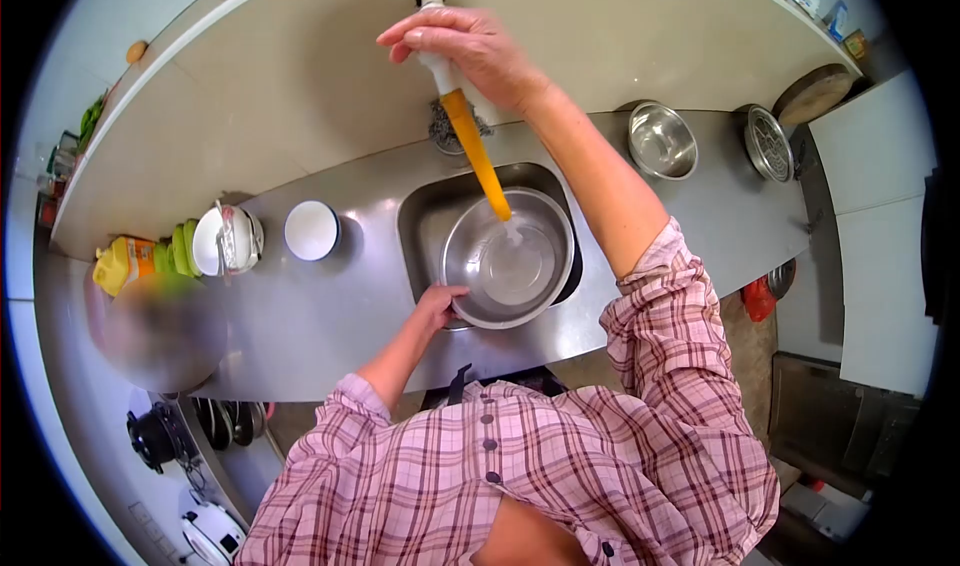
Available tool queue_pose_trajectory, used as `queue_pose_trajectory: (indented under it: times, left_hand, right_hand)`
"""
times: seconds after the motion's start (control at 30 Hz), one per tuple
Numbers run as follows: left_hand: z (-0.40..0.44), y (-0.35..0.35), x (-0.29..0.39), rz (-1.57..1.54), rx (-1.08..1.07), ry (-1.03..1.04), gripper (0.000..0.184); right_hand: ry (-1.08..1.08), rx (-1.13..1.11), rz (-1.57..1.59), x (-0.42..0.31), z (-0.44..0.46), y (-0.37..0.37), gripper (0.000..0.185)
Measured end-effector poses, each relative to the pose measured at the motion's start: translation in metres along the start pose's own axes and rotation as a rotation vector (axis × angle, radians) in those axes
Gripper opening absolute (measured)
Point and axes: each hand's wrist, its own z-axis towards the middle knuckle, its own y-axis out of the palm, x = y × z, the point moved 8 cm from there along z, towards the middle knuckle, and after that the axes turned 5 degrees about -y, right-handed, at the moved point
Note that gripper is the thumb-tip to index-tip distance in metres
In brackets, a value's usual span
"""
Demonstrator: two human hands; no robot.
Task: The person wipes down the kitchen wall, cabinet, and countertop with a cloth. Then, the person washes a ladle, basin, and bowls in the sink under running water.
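Observation:
My left hand [440,306] grips the near-left rim of a stainless steel basin [462,286], thumb over the edge. The basin sits tilted in the sink [420,221] with some water in it. Up at the wall, my right hand [470,51] lies across the white tap [436,66], its fingers stretched out to the left. A yellow hose [472,146] hangs from the tap, and water runs from its end into the basin. Behind the hose is a steel wool scrubber [445,126], partly covered.
Left of the sink stand a white bowl [312,231], stacked bowls [225,241] and a yellow bottle [118,266]. A blurred round shape [160,336] is at the counter's left end. To the right are a steel bowl [662,141] and a strainer [769,144].

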Motion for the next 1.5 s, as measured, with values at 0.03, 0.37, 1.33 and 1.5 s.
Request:
queue_pose_trajectory:
  times: [0.03,0.37,1.33,1.5]
  left_hand:
    - [-0.006,-0.001,0.004,-0.026,0.027,0.038,0.021]
    - [-0.002,-0.002,0.026,-0.075,0.249,0.073,0.023]
    - [0.017,-0.016,-0.006,-0.063,0.423,0.107,0.049]
    - [0.042,-0.006,-0.027,-0.111,0.159,-0.064,0.053]
  right_hand:
    - [0.004,0.019,-0.018,0.000,0.000,0.000,0.025]
    - [-0.151,0.110,-0.197,-0.005,-0.002,0.002,0.022]
    - [-0.247,0.228,-0.395,-0.005,-0.006,0.011,0.018]
    - [-0.250,0.225,-0.379,-0.009,-0.005,0.011,0.017]
